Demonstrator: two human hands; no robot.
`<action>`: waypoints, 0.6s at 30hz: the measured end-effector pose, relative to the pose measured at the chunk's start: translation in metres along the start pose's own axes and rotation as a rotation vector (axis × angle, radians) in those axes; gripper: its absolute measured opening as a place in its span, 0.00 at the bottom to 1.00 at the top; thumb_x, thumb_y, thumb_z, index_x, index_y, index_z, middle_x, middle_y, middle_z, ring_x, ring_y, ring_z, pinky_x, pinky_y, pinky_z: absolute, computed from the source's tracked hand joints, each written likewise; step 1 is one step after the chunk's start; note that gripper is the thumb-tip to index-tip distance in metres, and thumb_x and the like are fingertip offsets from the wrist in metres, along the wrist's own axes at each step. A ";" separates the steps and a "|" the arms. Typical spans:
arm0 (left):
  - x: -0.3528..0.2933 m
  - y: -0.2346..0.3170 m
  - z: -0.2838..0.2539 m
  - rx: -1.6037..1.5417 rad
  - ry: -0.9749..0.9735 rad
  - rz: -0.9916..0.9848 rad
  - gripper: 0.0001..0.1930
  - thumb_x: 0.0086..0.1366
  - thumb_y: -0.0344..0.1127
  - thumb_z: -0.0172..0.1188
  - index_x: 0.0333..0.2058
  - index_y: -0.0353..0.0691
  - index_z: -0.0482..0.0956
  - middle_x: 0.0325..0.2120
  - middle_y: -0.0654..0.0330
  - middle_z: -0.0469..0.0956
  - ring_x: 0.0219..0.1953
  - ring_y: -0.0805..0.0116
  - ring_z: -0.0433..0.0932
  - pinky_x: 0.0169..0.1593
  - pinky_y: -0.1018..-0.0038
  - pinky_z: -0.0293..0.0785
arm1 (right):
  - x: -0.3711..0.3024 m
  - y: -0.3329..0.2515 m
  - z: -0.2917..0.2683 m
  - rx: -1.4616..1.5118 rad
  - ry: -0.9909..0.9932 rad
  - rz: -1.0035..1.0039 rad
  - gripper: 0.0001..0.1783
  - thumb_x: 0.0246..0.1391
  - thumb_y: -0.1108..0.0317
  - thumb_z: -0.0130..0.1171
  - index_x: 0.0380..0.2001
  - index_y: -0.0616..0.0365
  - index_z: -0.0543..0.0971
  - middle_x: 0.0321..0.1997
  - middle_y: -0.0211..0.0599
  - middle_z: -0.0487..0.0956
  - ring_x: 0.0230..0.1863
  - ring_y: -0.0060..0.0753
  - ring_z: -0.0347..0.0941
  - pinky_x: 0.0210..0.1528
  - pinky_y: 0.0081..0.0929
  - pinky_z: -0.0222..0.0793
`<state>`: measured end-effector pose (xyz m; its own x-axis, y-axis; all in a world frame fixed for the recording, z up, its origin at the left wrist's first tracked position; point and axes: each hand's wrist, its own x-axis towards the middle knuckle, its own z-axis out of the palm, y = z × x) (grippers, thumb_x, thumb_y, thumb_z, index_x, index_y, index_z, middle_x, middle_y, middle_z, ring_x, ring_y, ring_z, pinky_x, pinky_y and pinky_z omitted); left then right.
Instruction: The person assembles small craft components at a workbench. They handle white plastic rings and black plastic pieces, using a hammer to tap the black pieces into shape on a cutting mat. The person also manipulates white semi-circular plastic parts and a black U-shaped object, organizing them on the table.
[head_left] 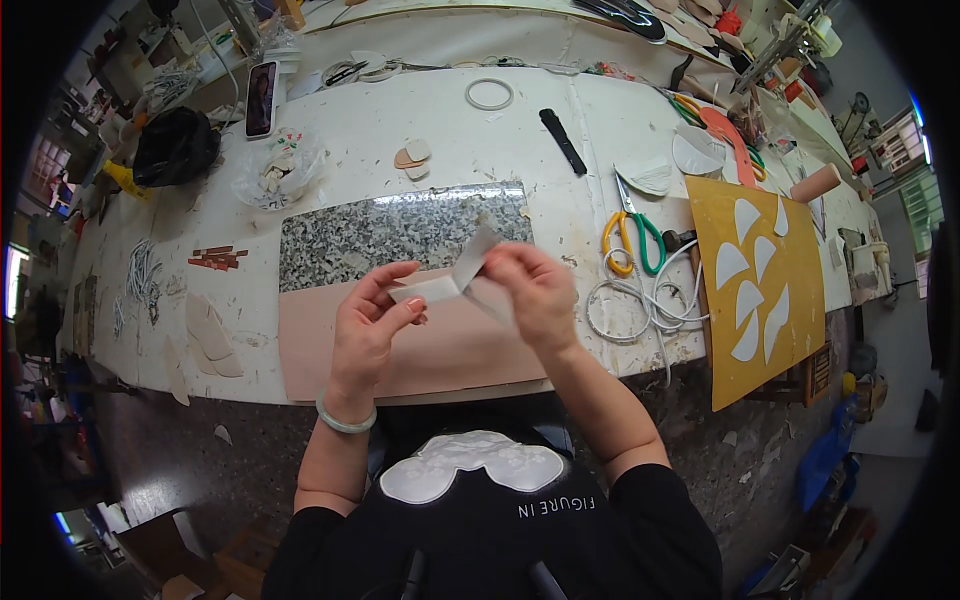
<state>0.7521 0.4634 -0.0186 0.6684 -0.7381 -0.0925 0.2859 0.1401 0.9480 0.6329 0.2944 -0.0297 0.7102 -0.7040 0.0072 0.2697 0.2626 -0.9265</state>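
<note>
My left hand pinches a white strip between thumb and fingers, above a granite slab and a pink sheet. From the strip a thin greyish flap stands up at an angle. My right hand, slightly blurred, is closed at the flap's right edge. Whether strip and flap are one folded piece or two layers I cannot tell. Below the hands lies the pink sheet, covering the near part of the speckled granite slab.
Right of the slab lie scissors with yellow and green handles and a coil of white cord. A tan board carries several white cut pieces. A black marker, a phone and a plastic bag of scraps lie farther back.
</note>
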 end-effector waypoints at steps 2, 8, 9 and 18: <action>0.000 -0.003 -0.009 -0.034 0.036 0.014 0.20 0.63 0.23 0.61 0.53 0.30 0.73 0.34 0.59 0.79 0.32 0.74 0.78 0.39 0.78 0.77 | 0.019 -0.008 -0.021 0.190 0.168 -0.084 0.09 0.61 0.73 0.56 0.40 0.68 0.79 0.35 0.40 0.82 0.37 0.28 0.80 0.47 0.26 0.78; -0.009 -0.012 -0.040 0.247 0.087 -0.115 0.14 0.64 0.26 0.61 0.48 0.33 0.77 0.29 0.63 0.79 0.30 0.79 0.76 0.36 0.81 0.75 | 0.042 -0.047 -0.073 0.243 0.185 -0.022 0.12 0.61 0.73 0.47 0.40 0.71 0.76 0.41 0.52 0.82 0.46 0.51 0.81 0.51 0.38 0.80; -0.009 -0.010 -0.038 0.252 0.106 -0.113 0.12 0.64 0.27 0.61 0.46 0.35 0.79 0.27 0.66 0.79 0.29 0.80 0.76 0.34 0.83 0.73 | 0.043 -0.047 -0.074 0.256 0.196 -0.024 0.12 0.60 0.73 0.47 0.40 0.71 0.76 0.41 0.51 0.82 0.46 0.51 0.81 0.51 0.39 0.80; 0.002 -0.010 -0.092 0.535 0.211 0.010 0.10 0.65 0.27 0.57 0.45 0.39 0.80 0.23 0.70 0.73 0.24 0.85 0.66 0.27 0.86 0.61 | 0.070 -0.053 -0.135 0.446 0.219 -0.082 0.11 0.54 0.72 0.49 0.38 0.70 0.74 0.38 0.55 0.80 0.45 0.59 0.80 0.52 0.49 0.77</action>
<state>0.8137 0.5209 -0.0559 0.8076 -0.5829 -0.0894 -0.0715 -0.2473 0.9663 0.5805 0.1421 -0.0306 0.5350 -0.8433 -0.0501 0.6046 0.4237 -0.6745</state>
